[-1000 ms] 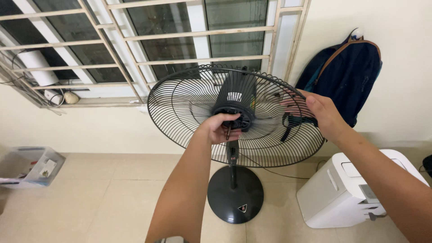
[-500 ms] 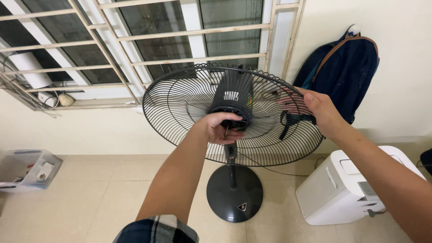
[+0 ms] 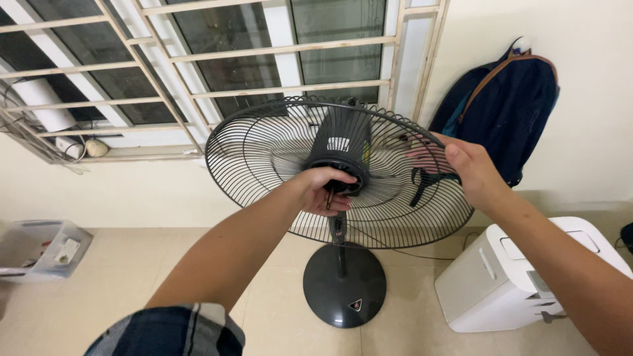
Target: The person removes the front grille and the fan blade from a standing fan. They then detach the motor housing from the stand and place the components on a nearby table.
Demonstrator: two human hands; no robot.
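Black wire makes up the round rear grille point(image 3: 264, 158) of a pedestal fan, which stands on a tiled floor point(image 3: 132, 290) near the wall under a barred window point(image 3: 198, 59). The grille is tilted so its open face turns up toward the camera, and the dark motor housing point(image 3: 343, 142) shows through its middle. The left hand point(image 3: 323, 191) is at the hub in the centre of the grille, its fingers curled closed around the ring there, with the short metal shaft point(image 3: 328, 200) poking out beside the fingers; whether the shaft itself is gripped cannot be told. The right hand point(image 3: 471, 168) is at the right rim of the grille, thumb on the near side and fingers bent over the outer wire, pinching the rim. A black clip or strap point(image 3: 425, 178) hangs on the wires just left of that hand. Below, the fan's pole runs down to a round black base point(image 3: 344, 283) on the floor. A white boxy appliance point(image 3: 508, 277) sits on the floor just right of the base, a dark blue backpack point(image 3: 508, 105) hangs on the wall behind the right hand, and a clear plastic box point(image 3: 39, 247) lies at the floor's left edge.
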